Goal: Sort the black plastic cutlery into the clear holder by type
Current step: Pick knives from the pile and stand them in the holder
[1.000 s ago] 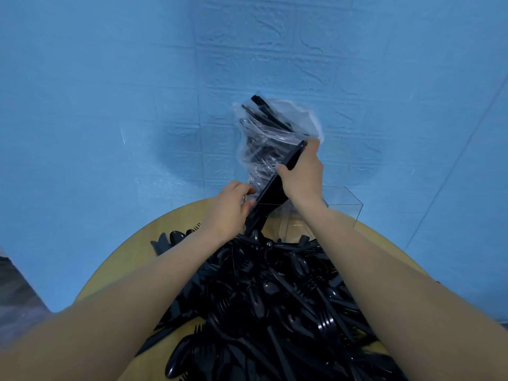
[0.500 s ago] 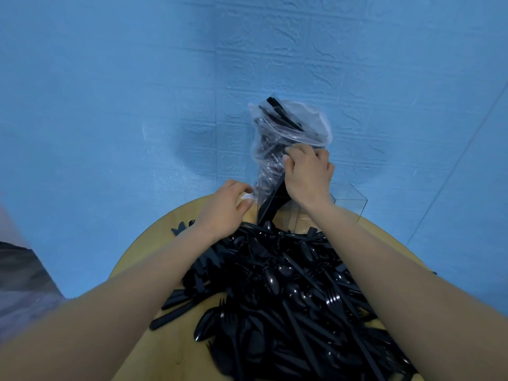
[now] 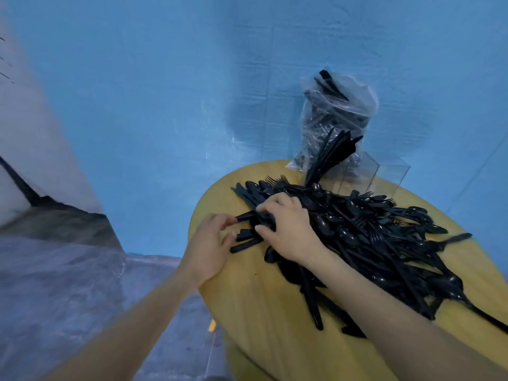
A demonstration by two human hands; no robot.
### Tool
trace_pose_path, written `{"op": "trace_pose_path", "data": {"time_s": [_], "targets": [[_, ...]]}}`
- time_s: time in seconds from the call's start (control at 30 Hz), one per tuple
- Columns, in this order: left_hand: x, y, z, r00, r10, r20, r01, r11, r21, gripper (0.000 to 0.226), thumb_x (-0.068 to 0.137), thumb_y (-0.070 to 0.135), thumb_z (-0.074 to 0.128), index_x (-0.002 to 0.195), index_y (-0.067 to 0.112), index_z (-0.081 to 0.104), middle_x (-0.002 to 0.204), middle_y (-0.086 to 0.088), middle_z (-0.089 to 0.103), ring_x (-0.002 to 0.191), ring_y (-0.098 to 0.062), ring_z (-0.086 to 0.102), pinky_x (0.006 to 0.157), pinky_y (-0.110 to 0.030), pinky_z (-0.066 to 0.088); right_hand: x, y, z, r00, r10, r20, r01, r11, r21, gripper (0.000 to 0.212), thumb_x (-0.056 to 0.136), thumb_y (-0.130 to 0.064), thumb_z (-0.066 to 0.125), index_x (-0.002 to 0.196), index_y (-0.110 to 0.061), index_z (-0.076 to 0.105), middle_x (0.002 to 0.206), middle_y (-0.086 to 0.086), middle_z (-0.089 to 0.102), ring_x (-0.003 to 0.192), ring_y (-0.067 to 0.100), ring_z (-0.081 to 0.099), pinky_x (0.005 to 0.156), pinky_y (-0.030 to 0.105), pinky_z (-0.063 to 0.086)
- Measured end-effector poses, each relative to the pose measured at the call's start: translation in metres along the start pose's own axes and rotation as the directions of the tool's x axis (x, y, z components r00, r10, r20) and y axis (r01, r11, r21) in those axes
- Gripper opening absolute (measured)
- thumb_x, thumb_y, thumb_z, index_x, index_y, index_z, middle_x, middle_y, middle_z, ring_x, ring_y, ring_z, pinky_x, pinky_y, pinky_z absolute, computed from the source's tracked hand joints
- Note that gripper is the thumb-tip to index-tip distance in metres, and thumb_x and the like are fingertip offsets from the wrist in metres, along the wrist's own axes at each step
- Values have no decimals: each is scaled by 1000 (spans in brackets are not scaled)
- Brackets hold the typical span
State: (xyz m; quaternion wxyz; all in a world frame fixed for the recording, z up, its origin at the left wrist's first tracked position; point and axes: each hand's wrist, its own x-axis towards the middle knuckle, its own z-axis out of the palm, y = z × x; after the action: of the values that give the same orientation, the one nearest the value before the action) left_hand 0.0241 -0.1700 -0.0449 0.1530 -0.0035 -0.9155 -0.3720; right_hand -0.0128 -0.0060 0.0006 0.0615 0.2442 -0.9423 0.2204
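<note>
Fingers of the left hand were curled inward, index tip and thumb pinching the blunt end of one black plastic handle that poked out of the near-left edge of the heap. Beside it, the right hand lay palm-down on that same edge, its fingers bent and spread over several pieces, the tips pressing into a small bundle of black handles whose ends stuck out toward the left hand. Whether those fingers actually closed round anything I could not tell; they covered the pieces.

The big pile of black plastic cutlery, forks, spoons and knives all tangled, sprawled across the round yellow wooden tabletop, stretching from under the right hand out to the far right rim.

At the far side of the tabletop stood the clear plastic holder with its divided compartments. A bunch of black knives stood tilted in its left compartment; the compartments to the right looked see-through, with nothing dark in them. Just behind it, against the blue wall, stood a crinkled clear plastic bag with more black cutlery inside.
</note>
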Motion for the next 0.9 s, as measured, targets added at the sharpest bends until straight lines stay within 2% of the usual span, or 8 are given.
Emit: {"op": "trace_pose_path", "data": {"time_s": [0.1,0.2,0.3,0.5,0.7,0.9], "targets": [[-7,0,8,1000,-1,23,1,1000,17,28,94,18,55,122,15,56,118,3,51,112,-12,51,86,-15,33,-11,0,11,997,-29,69,41,982,-184,46,91,-30,56,136,-27,44,138,-5,31,130,19,23,106,35,20],[-3,5,16,997,19,75,-26,995,95,38,93,25,55,129,16,49,126,1,49,117,-15,47,94,-21,37,-13,9,10,1000,6,27,1,970,-244,46,92,-19,52,136,-27,44,140,-4,31,130,19,24,106,33,20],[5,11,18,991,31,129,-61,970,235,42,92,32,55,132,19,46,128,0,49,117,-18,44,97,-29,38,-10,18,7,997,68,-28,-72,972,-223,44,93,-12,49,135,-27,47,138,-4,35,129,19,27,106,33,23],[12,16,15,975,22,223,-100,933,347,27,96,28,49,120,16,50,121,-6,50,112,-20,45,93,-30,40,-7,29,11,994,88,-60,-98,975,-199,40,95,-12,48,132,-25,51,134,-6,40,126,17,30,104,30,22],[6,16,8,960,40,278,-201,790,579,30,102,29,35,122,8,43,126,-10,45,115,-23,41,94,-31,39,-7,33,13,993,93,-72,-102,985,-140,37,95,-14,48,130,-24,53,129,-5,44,122,17,34,102,28,22],[0,19,-6,924,0,383,-270,709,651,31,103,31,28,122,9,40,124,-10,43,113,-23,41,92,-32,40,-8,36,11,993,102,-58,-108,988,-111,35,95,-14,49,129,-23,54,128,-3,46,122,18,35,104,31,23]]}}
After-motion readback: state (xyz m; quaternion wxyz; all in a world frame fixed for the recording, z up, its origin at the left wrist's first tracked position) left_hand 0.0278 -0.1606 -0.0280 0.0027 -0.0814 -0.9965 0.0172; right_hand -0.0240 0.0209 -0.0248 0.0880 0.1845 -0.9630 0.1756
